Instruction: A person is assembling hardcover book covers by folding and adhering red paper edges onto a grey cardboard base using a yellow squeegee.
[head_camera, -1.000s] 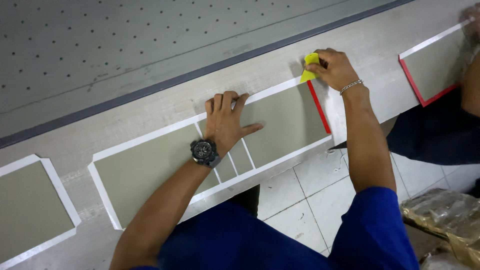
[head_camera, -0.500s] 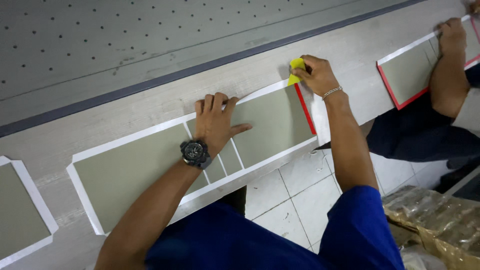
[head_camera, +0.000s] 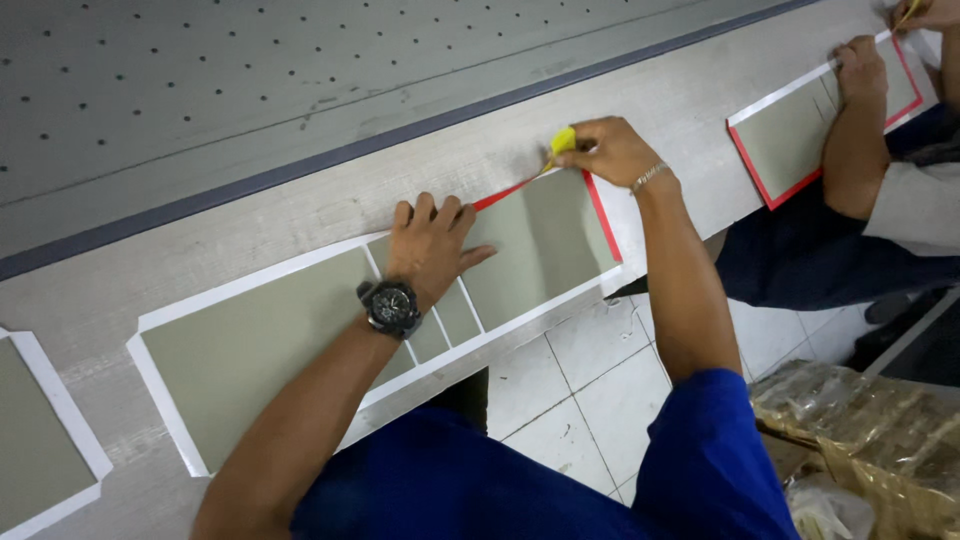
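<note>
Two hands at a grey-green board with white and red edging, on a pale workbench.

Nearest: blue sleeve (head_camera: 700, 450) and blue clothing over a white tiled floor (head_camera: 590, 370), with crinkled plastic wrapping (head_camera: 870, 430) at lower right. Left hand (head_camera: 432, 243), black wristwatch (head_camera: 392, 305) on its wrist, lies flat on the board (head_camera: 250, 350), fingers spread and pressing down across the white dividing strips. Right hand (head_camera: 608, 150), thin bracelet on its wrist, has fingers closed in a pinch on a small yellow tool (head_camera: 562, 140), set against the board's far edge where the red strip (head_camera: 510, 192) runs. Board lies along the near edge of the workbench (head_camera: 300, 215), partly overhanging it. Similar board (head_camera: 30, 440) at far left. Farther right: another person's forearm (head_camera: 860, 130) rests on a second red-edged board (head_camera: 790, 140). Farthest: grey perforated surface (head_camera: 250, 80).
</note>
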